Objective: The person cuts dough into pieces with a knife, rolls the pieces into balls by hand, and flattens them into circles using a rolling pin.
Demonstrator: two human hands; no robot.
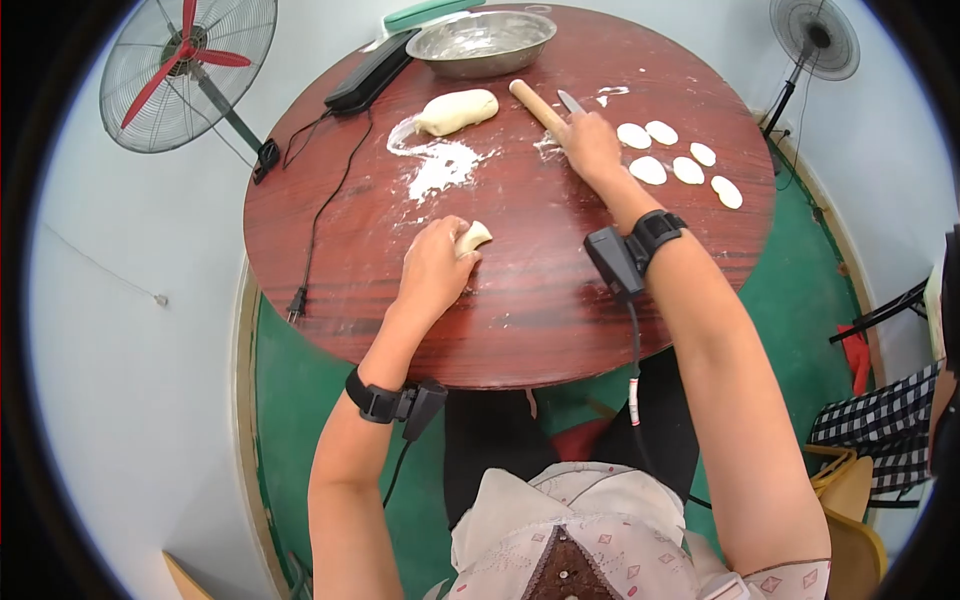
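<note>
My left hand (437, 262) is closed around a short piece of dough (474, 238) on the table, and the dough's pale end sticks out past the fingers. Farther forward, my right hand (594, 145) is closed over a knife (570, 102); its blade points away from me and its handle is hidden under the hand. Against the fingers of that hand lies a wooden rolling pin (536, 107). Several flat dough rounds (648, 170) lie to the right of it. A larger log of dough (457, 112) rests beyond my left hand, beside scattered white flour (440, 172).
On the round reddish table (540, 330), a metal basin (481, 45) stands at the back beside a long black case (372, 72). A black cord with a plug (296, 303) runs along the left edge. Fans (187, 50) stand on both sides.
</note>
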